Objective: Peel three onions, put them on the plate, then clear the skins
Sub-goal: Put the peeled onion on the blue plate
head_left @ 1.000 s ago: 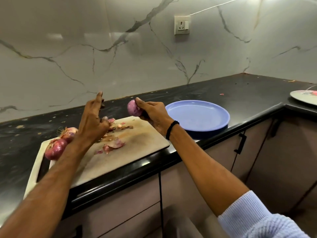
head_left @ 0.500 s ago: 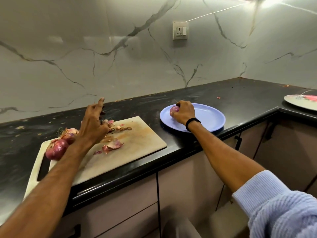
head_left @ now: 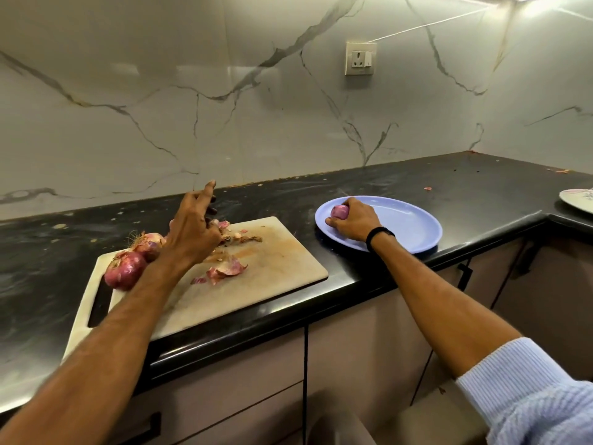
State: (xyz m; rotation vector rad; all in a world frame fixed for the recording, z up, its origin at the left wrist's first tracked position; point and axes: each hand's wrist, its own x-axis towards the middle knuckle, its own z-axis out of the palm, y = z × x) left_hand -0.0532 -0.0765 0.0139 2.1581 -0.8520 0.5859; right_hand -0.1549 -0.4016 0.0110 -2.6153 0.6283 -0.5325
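Note:
My right hand (head_left: 354, 221) is shut on a peeled pink onion (head_left: 339, 212) and rests it on the left part of the blue plate (head_left: 407, 223). Two unpeeled red onions, one nearer (head_left: 123, 274) and one behind it (head_left: 149, 244), lie at the left end of the beige cutting board (head_left: 272, 268). My left hand (head_left: 192, 232) hovers over the board's back edge, fingers spread, holding nothing that I can see. Loose onion skins (head_left: 224, 269) and smaller scraps (head_left: 240, 237) lie on the board.
The board and plate sit on a black counter (head_left: 417, 178) that turns a corner at the right. A second, patterned plate (head_left: 577, 200) is at the far right edge. A marble wall with a socket (head_left: 360, 58) stands behind. Cabinet fronts lie below.
My right hand carried the peeled onion from above the board rightward and down onto the blue plate. My left hand stayed over the board's back edge.

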